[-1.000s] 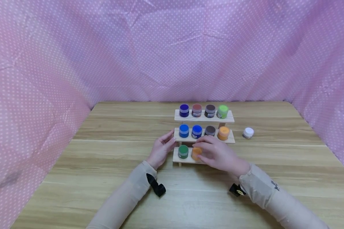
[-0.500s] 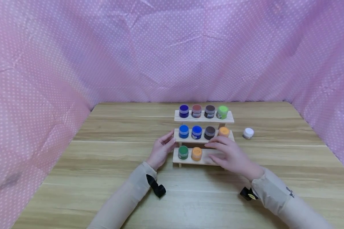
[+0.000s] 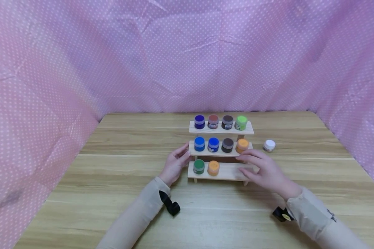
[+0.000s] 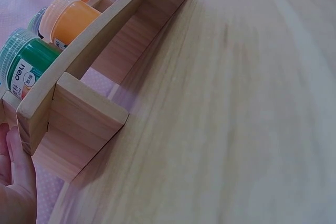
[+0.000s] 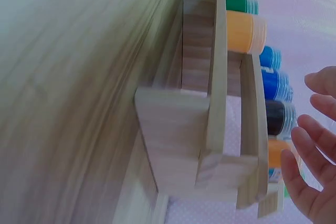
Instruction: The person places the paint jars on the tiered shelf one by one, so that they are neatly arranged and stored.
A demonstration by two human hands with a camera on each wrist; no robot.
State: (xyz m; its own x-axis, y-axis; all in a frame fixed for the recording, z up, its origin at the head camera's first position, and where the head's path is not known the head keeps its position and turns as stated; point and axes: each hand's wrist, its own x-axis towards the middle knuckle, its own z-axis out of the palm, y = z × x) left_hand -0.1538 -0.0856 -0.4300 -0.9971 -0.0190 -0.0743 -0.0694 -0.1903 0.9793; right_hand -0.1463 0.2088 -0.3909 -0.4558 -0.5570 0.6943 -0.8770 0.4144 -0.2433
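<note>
A wooden three-tier rack [image 3: 227, 172] bears small paint jars. On its bottom tier stand a green paint jar [image 3: 198, 166] and an orange paint jar [image 3: 213, 168], side by side at the left. My left hand [image 3: 174, 164] holds the rack's left end, thumb in front and fingers reaching behind. Over the right part of the bottom tier is my right hand [image 3: 263, 171], fingers spread and nothing between them. Its fingertips overlap the middle tier's front edge, just below another orange jar [image 3: 242, 146]. In the right wrist view, the fingers [image 5: 310, 145] are apart from the jars.
Blue, dark and orange jars fill the middle tier; purple, red-brown, dark and light green jars [image 3: 241, 123] line the top one. A white jar [image 3: 269, 145] stands on the wooden table [image 3: 127, 138] right of the rack. Pink dotted cloth [image 3: 187, 69] hangs behind.
My right hand has let go of the orange jar on the bottom tier and moved right along the rack. The left hand has stayed at the rack's left end.
</note>
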